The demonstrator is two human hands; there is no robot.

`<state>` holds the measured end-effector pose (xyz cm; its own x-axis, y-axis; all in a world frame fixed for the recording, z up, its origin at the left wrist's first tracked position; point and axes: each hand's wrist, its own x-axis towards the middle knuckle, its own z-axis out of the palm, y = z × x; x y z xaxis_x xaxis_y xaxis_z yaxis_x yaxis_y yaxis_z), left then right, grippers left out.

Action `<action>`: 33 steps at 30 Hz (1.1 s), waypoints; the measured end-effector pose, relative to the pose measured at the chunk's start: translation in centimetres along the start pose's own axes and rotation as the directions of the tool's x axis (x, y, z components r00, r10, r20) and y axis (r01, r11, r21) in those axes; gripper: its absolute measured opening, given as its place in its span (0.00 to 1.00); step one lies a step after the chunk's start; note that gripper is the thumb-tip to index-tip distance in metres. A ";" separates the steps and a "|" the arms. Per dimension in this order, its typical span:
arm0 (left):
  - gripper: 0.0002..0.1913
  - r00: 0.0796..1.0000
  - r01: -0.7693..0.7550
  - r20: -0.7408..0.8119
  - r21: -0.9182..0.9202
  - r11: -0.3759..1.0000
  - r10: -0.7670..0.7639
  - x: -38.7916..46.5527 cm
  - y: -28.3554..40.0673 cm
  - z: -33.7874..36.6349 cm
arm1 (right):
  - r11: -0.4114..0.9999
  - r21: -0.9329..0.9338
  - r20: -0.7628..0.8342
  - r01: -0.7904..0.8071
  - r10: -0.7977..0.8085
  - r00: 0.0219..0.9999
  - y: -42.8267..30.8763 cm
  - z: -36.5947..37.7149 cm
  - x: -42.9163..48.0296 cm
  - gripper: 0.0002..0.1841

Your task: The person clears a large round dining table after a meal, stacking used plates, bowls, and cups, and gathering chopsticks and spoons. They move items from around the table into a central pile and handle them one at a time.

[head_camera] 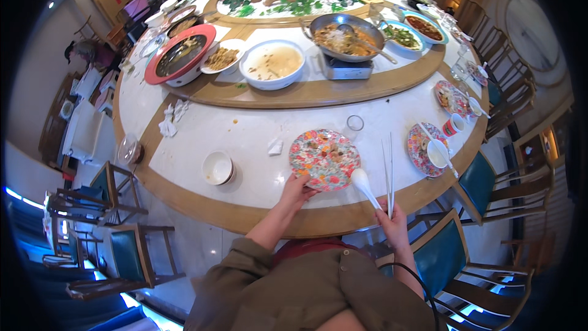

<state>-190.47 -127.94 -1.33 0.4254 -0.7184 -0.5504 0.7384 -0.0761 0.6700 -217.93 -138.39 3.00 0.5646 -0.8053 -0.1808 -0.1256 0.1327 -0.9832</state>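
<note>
My left hand [297, 192] grips the near left rim of a floral plate [325, 160] that bears food scraps. In my right hand [392, 224] are a white soup spoon [364, 186] and a pair of chopsticks [388, 174], all pointing away from me over the table's wooden edge. The spoon's bowl is close to the plate's right rim. Beyond the plate is a clear glass [354, 123]. A crumpled tissue [275, 147] lies left of the plate, and farther left stands a stack of small white bowls [217, 168]. Another floral plate [427, 149] with a bowl, spoon and scraps lies to the right.
A raised turntable [275, 98] holds a wok [349, 39] on a portable stove, a white soup bowl [272, 62], a red-rimmed pot [181, 53] and other dishes. Green-seated chairs [441, 250] stand around the table. A person [92, 53] bends at the far left.
</note>
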 end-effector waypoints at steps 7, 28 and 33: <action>0.18 0.952 -0.279 0.165 0.122 0.953 0.258 -3.6 11.4 2.0 | 0.986 0.054 0.034 0.159 -0.161 0.986 -7.8 0.0 6.1 0.11; 0.13 0.885 -0.395 -0.152 0.256 0.882 0.440 6.6 24.2 14.4 | 0.750 -0.262 0.491 0.607 -0.438 0.753 -21.6 9.6 36.1 0.13; 0.13 0.872 -0.384 -0.237 0.212 0.899 0.428 6.2 24.4 14.9 | 0.575 -0.499 0.529 0.648 -0.390 0.754 -22.7 10.4 38.4 0.12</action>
<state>-177.64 -144.55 19.09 0.8113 -0.4951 -0.3110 0.3896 0.0611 0.9189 -184.87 -166.31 18.12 0.9061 -0.3528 0.2334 -0.1134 -0.7342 -0.6694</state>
